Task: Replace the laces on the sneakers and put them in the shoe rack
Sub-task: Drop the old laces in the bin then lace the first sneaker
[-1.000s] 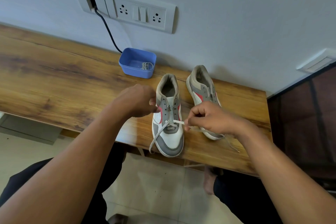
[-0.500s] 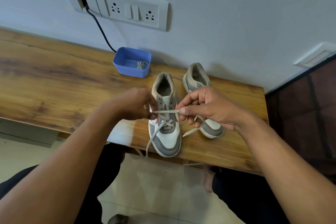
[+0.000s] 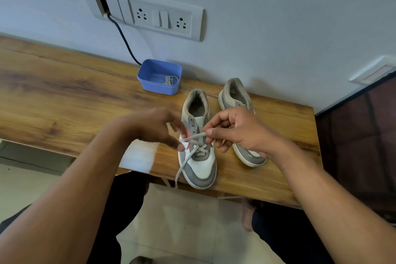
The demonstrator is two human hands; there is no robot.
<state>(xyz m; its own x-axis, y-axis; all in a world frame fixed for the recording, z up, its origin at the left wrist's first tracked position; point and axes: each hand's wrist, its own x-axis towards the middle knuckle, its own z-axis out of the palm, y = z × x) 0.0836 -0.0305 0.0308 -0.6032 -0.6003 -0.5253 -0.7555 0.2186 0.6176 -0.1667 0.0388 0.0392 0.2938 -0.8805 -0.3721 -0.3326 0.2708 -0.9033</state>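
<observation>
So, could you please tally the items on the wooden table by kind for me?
Sneakers: 2, the left sneaker and the right sneaker
Laces: 2, the pale lace partly threaded in the left sneaker and a grey lace bundle, counted as one
Blue plastic tub: 1, holding that bundle
Total: 5

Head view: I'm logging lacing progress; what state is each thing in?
Nearer sneaker: upright, laced through lowest eyelets only.
Farther sneaker: upright, lacing hidden.
Lace: stretched across nearer sneaker, one end trailing off table.
Right hand: pinches lace.
Left hand: blurred, grip unclear.
Blue tub: open, coiled lace inside.
</observation>
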